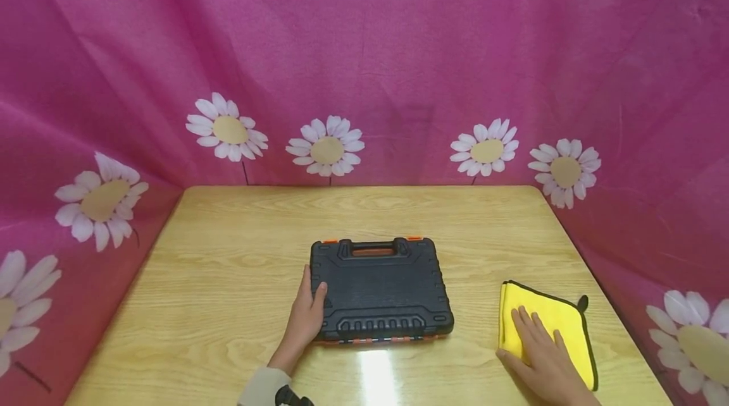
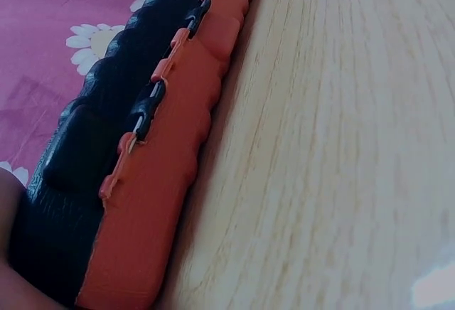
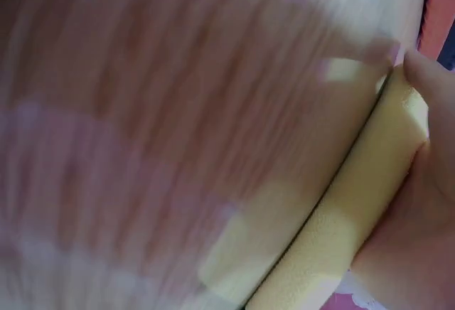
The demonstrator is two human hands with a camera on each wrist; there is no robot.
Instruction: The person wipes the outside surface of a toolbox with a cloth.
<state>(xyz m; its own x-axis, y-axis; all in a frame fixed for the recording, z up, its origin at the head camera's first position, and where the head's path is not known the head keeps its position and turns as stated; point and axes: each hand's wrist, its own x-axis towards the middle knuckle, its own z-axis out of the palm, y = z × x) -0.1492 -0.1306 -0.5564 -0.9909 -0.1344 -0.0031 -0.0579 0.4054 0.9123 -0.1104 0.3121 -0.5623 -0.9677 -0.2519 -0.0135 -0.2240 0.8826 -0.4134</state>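
Observation:
A black plastic tool case (image 1: 378, 286) with orange latches and a carry handle lies flat near the middle of the table. My left hand (image 1: 304, 317) grips its left side, thumb over the lid and fingers along the edge. In the left wrist view the case's orange lower half (image 2: 153, 189) shows along its hinged side. To the right, a folded yellow cloth (image 1: 578, 346) with black edging lies on the table. My right hand (image 1: 543, 358) rests on it with fingers spread. The cloth's fold (image 3: 355, 182) sits beneath the palm in the right wrist view.
The wood-grain table (image 1: 239, 235) has a light reflection at its front. Pink fabric (image 1: 364, 64) printed with white daisies hangs behind it and along both sides. A black loop (image 1: 582, 303) sticks out from the cloth's far right corner.

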